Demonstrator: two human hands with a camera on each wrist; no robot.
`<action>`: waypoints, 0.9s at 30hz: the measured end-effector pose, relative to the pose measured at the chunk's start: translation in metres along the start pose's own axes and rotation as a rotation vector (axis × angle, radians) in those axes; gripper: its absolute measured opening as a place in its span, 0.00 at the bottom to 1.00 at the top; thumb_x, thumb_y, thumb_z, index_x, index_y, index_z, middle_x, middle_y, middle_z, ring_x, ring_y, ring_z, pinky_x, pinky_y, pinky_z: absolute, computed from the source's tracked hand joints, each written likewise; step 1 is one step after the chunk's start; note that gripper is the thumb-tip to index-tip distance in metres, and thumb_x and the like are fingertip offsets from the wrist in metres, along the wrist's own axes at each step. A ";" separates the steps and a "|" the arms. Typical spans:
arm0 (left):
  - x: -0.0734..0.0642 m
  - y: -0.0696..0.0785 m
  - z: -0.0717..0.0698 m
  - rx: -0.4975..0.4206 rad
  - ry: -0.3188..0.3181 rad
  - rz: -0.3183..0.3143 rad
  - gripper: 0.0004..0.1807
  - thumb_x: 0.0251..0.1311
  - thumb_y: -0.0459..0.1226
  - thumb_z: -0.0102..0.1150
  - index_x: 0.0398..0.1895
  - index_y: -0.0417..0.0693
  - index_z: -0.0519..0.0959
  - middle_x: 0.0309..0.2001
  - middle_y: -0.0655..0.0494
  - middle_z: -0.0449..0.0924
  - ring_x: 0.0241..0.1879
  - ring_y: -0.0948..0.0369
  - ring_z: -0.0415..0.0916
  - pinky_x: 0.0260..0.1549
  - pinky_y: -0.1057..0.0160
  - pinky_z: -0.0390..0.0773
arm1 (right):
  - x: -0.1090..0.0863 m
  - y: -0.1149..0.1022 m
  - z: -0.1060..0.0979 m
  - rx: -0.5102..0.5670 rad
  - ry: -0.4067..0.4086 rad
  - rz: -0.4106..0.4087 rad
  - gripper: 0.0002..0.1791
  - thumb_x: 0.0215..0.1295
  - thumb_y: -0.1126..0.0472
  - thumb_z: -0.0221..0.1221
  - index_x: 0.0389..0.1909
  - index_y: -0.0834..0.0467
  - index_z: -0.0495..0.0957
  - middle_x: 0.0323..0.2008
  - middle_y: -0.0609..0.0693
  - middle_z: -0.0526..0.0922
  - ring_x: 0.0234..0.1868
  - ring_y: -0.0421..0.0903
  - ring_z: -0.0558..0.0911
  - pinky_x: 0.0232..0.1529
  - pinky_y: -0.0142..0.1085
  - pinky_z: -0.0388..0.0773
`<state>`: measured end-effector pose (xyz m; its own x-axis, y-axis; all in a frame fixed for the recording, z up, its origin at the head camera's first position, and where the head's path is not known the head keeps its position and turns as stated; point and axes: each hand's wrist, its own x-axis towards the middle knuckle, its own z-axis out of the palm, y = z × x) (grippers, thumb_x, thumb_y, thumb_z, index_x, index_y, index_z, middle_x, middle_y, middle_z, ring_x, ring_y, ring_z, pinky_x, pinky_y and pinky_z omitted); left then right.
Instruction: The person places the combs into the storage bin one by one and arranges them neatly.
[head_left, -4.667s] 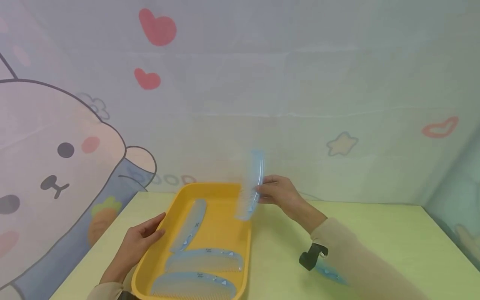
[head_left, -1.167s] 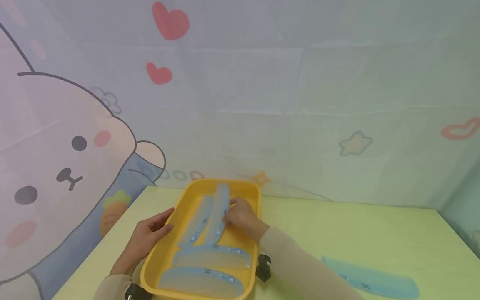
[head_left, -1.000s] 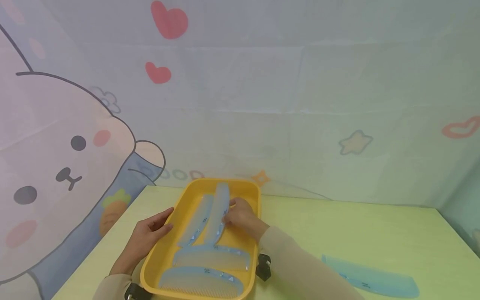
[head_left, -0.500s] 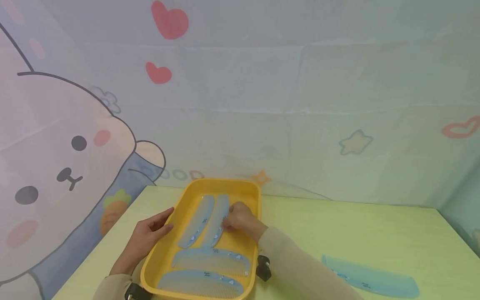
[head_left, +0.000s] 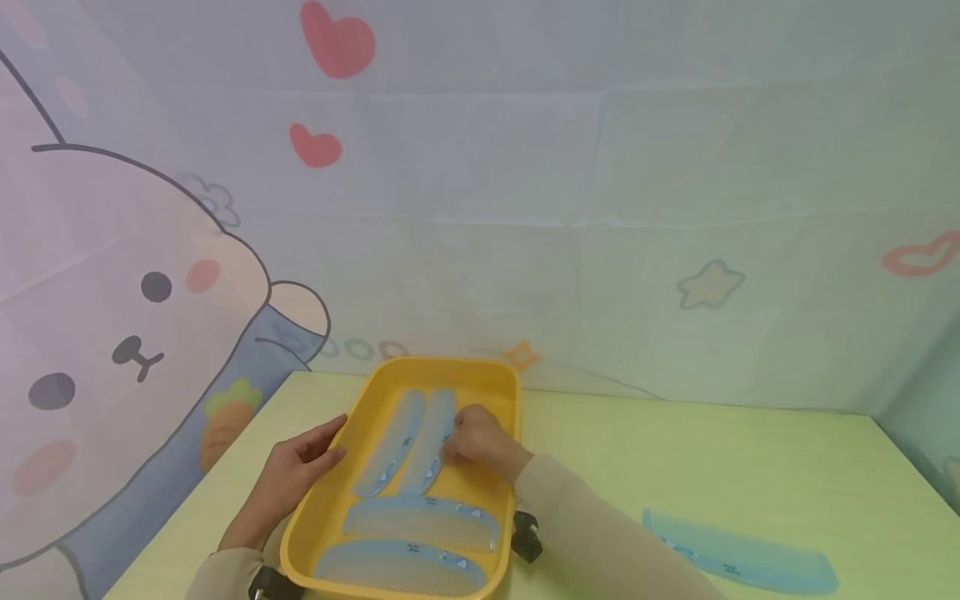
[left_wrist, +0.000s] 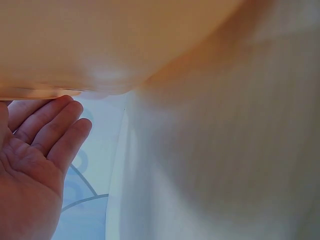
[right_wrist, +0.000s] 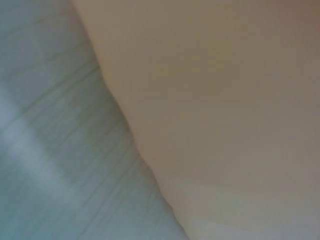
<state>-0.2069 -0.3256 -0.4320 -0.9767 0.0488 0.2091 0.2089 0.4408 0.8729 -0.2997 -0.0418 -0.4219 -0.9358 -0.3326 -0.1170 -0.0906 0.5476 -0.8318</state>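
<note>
In the head view, my right hand (head_left: 483,437) reaches into a yellow tray (head_left: 512,392), its curled fingers pinching the spine of a translucent blue comb (head_left: 429,433). That comb lies lengthwise, close beside another comb (head_left: 392,442) on its left. Nearer me, two more combs, a middle one (head_left: 422,521) and a front one (head_left: 397,565), lie crosswise with teeth facing me. My left hand (head_left: 288,471) rests against the tray's left rim. In the left wrist view its fingers (left_wrist: 55,125) are nearly straight beside the tray's outer wall (left_wrist: 100,45). The right wrist view shows no fingers.
A bluer comb (head_left: 750,554) lies on the pale green table (head_left: 637,450) to the right of the tray, partly behind my right sleeve (head_left: 600,533). A cartoon-printed cloth (head_left: 525,167) hangs behind the table.
Held raised over the tray's right side 4.7 s ago, the comb now lies inside it. During the last second my right hand has drawn it slightly toward me; the left hand has stayed put.
</note>
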 end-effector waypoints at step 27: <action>0.000 -0.002 0.001 0.001 -0.005 0.001 0.31 0.76 0.37 0.64 0.78 0.37 0.69 0.73 0.35 0.70 0.60 0.65 0.81 0.49 0.68 0.84 | -0.058 0.026 -0.159 0.065 0.005 -0.282 0.27 0.72 0.58 0.69 0.67 0.65 0.77 0.59 0.60 0.82 0.58 0.58 0.82 0.59 0.53 0.81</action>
<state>-0.2077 -0.3252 -0.4339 -0.9766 0.0536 0.2081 0.2101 0.4420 0.8721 -0.3025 0.1140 -0.3509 -0.8786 -0.4606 0.1263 -0.3255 0.3839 -0.8641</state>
